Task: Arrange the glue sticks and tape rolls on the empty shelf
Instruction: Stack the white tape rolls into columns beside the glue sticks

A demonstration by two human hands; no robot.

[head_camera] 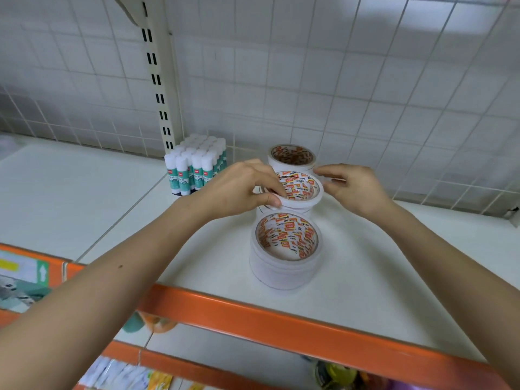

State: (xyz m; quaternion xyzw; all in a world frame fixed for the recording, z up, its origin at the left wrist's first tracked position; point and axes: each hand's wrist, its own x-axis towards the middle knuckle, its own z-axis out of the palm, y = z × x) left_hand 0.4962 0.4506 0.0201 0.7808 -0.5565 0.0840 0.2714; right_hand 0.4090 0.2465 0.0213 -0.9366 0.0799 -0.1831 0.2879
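Head view puts me over a white shelf (84, 192) with an orange front lip (281, 313), backed by a white wire grid (365, 94) and a slotted cream upright (159, 80).

I see three stacks of tape rolls in a line running from the front edge toward the grid. The front stack (285, 249) stands alone near the lip, its printed orange core facing up. The middle stack (298, 190) is where both hands are. My left hand (239, 190) grips the top roll there, thumb pressed on the near outer rim and fingertips hooked over the edge into the core. My right hand (354, 187) sits at the opposite side, thumb and forefinger held narrowly apart close to the rim; I cannot tell whether they actually touch the roll. The top roll sits slightly off-centre on the ones under it. The rear stack (292, 157) stands just behind, close to the grid, partly hidden by my fingers.

Left of the tape, a tight upright block of glue sticks (197, 164) with white caps and teal labels stands at the base of the upright. The left hand crosses just in front of that block, apart from it.

Below the lip, lower shelves show blurred packaged goods (22, 277) on the left and further items (121, 372) at the bottom, too smeared to identify.
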